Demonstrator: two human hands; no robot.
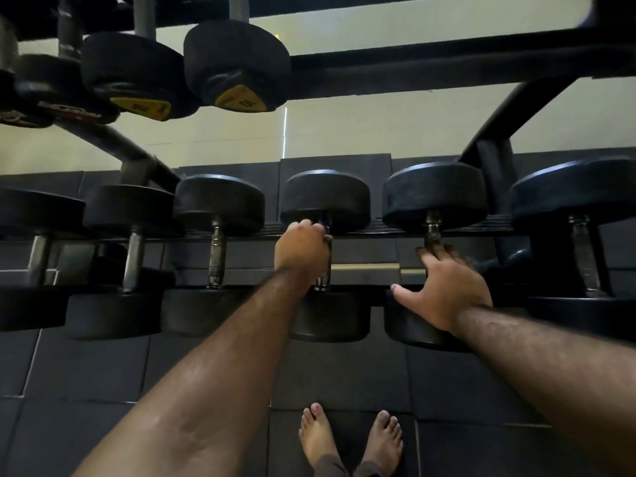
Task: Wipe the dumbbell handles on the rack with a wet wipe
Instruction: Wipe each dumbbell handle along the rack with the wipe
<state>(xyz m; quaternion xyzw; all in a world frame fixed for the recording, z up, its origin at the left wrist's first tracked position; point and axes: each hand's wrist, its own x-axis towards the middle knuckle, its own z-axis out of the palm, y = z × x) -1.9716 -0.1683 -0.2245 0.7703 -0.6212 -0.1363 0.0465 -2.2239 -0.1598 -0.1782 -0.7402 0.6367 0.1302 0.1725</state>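
A row of black dumbbells with steel handles lies on the lower tier of the rack (364, 232). My left hand (302, 251) grips the handle (323, 282) of the middle dumbbell (327, 197) near its far head. My right hand (444, 287) rests on the handle (432, 228) of the dumbbell (435, 194) to the right. Its fingers lie along the bar, the thumb spread out to the left. No wet wipe shows in either hand; the left palm is hidden.
More dumbbells lie to the left (217, 256) and right (585, 256). An upper tier (447, 60) overhangs, carrying dumbbells with yellow labels (237, 63). A slanted rack post (495, 180) rises at the right. My bare feet (347, 438) stand on dark floor tiles.
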